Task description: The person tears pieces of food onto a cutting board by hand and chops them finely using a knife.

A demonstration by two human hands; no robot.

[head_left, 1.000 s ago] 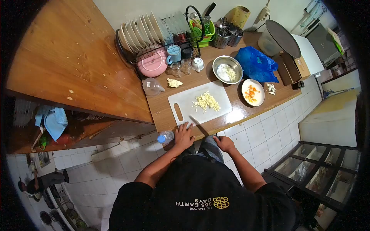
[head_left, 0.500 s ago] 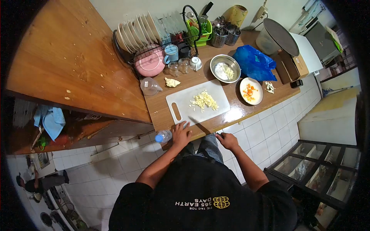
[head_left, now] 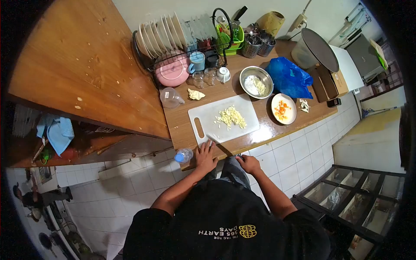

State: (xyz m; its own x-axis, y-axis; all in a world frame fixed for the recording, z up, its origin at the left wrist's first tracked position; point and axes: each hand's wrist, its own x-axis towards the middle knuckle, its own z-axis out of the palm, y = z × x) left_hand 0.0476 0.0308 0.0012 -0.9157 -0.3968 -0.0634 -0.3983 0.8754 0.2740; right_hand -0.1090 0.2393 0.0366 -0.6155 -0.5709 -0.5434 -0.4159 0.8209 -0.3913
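Knife point(head_left: 223, 147), one: handle closed in our right hand point(head_left: 249, 164) at the near edge of the table point(head_left: 177, 130), blade slanting over the wood, tip by the near edge of the cutting board point(head_left: 206, 108). Left hand point(head_left: 205, 157), one: apart from the right, fingers spread, fingertips at the board's near left corner; whether they press down, we cannot tell.

Cutting board, white, one: flat, handle slot to our left. Chopped pieces point(head_left: 232, 117), pale yellow: a loose heap on the board, right of its middle, a few strays towards the slot.

Metal bowl point(head_left: 255, 70), one: beyond the board's far right corner, white matter and pale pieces inside. Plate point(head_left: 291, 104), one: right of the board, holding orange pieces point(head_left: 282, 110). Blue plastic bag point(head_left: 288, 78), one: beside the bowl. Pale lump point(head_left: 196, 94), one: behind the board. Bottle point(head_left: 187, 154), blue-capped, one: left of our left hand. Dish rack point(head_left: 231, 34), one: at the back.

Handling notes, our judgement: for knife work on this heap, we do best to steady the board from its corner, curl the fingertips well clear of the blade, draw the strays into the heap, and keep the edge low, with short, even strokes.
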